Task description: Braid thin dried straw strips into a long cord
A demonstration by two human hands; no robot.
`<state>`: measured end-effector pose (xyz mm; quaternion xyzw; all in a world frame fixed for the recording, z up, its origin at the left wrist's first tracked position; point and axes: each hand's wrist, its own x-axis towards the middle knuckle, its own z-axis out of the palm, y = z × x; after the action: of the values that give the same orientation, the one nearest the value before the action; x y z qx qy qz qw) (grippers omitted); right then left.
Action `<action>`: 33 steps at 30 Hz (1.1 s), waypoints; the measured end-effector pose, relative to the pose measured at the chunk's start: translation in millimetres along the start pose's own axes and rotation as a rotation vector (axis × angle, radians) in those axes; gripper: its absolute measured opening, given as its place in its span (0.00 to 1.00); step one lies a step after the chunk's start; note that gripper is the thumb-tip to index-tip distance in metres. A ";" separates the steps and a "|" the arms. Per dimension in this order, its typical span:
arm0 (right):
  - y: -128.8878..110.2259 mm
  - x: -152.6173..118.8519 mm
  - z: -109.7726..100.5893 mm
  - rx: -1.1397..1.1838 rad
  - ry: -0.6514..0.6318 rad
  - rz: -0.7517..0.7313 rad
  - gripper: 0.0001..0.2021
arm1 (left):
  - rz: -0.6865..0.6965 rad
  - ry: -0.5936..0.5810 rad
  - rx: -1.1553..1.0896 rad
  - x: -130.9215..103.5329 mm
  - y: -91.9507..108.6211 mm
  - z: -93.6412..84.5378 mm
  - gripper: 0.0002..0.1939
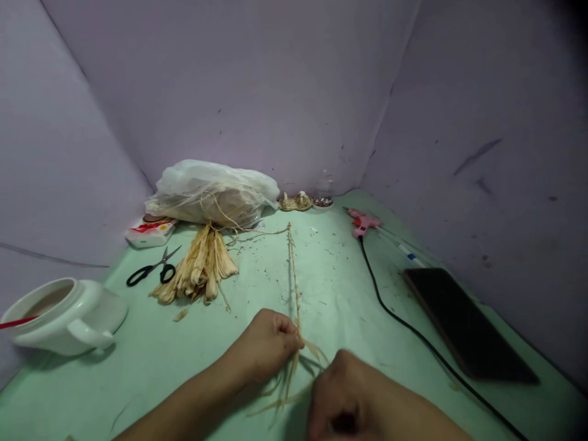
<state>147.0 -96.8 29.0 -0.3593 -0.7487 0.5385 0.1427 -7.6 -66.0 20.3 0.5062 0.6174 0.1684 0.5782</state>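
Note:
A thin twisted cord of tan plant fiber [295, 282] stretches down the middle of the green tabletop. My left hand [271, 343] pinches it near its lower end between thumb and finger. Below that pinch, loose pale fiber strands [290, 376] fan out. My right hand [342, 398] is closed in a fist close by on the right, slightly blurred. Some strands run up to it, but what its fingers hold is hidden. The cord's far end meets a thinner string [266, 231] that trails left toward a bundle of dried husk strips [197, 266].
Black-handled scissors [156, 267] lie left of the bundle, and a white teapot [68, 315] stands nearer. A plastic bag [215, 193] sits against the back wall. Rightward are a pink glue gun [362, 222], its black cable [395, 315] and a dark tablet-like slab [466, 324].

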 end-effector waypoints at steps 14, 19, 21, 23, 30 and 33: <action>31.9 36.7 5.9 0.634 0.311 0.308 0.09 | 0.216 -0.087 0.177 9.0 -16.5 -3.1 0.09; 36.1 38.0 7.2 0.573 0.348 0.336 0.05 | 0.187 0.021 0.385 4.7 -13.6 -3.8 0.09; 34.6 37.4 6.2 0.591 0.349 0.346 0.05 | 0.183 0.081 0.505 -2.6 -9.7 -5.5 0.10; 32.6 36.6 5.5 0.624 0.335 0.350 0.06 | 0.199 0.125 0.617 -12.5 -5.8 -6.3 0.11; 30.6 35.7 7.6 0.704 0.302 0.346 0.06 | 0.285 0.067 0.907 -34.1 -7.9 18.3 0.12; 30.6 35.7 8.6 0.727 0.269 0.330 0.06 | 0.286 -0.025 0.929 -34.6 -12.0 30.5 0.16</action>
<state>128.6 -73.1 -8.3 -0.4676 -0.4170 0.7317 0.2686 8.0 -111.0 21.2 0.7926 0.5443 -0.0536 0.2695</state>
